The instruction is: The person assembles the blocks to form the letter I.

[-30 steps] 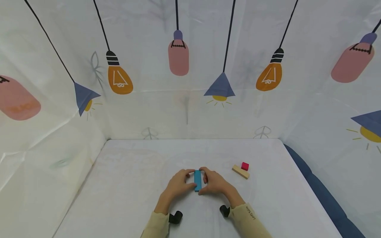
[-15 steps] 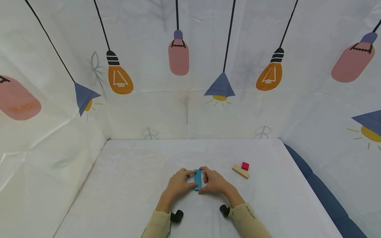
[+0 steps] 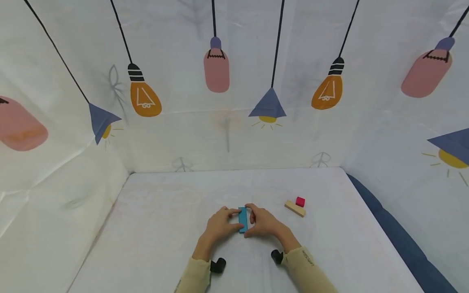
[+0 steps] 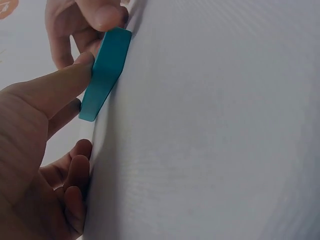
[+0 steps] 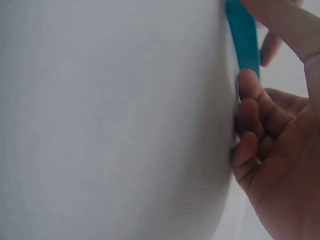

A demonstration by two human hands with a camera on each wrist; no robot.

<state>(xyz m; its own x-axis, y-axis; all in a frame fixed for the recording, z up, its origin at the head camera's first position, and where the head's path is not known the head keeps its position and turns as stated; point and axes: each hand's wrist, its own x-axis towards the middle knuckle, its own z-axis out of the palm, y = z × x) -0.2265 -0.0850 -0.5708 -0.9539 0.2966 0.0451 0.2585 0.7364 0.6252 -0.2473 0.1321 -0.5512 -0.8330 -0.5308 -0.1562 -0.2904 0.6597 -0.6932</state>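
Note:
A slim blue rectangular block (image 3: 243, 220) is at the middle of the white table, its long side pointing away from me. My left hand (image 3: 220, 224) holds it from the left, index fingertip near the far end and thumb near the close end. From the right, my right hand (image 3: 264, 223) grips it in the same way. In the left wrist view the blue block (image 4: 110, 62) looks tilted, with the left thumb against its side and a right-hand thumb at one end. Fingers partly cover the blue block (image 5: 245, 40) in the right wrist view.
To the right of my hands lie a natural wood bar (image 3: 294, 208) and a small red cube (image 3: 300, 201), close together. The white tabletop (image 3: 165, 211) ends at a curtain (image 3: 205, 142) printed with lamps. Dark blue padding (image 3: 392, 232) shows past its right edge.
The head view has shifted slightly. Both hands and the blue block keep nearly the same pose; the left thumb has slid a little to the right.

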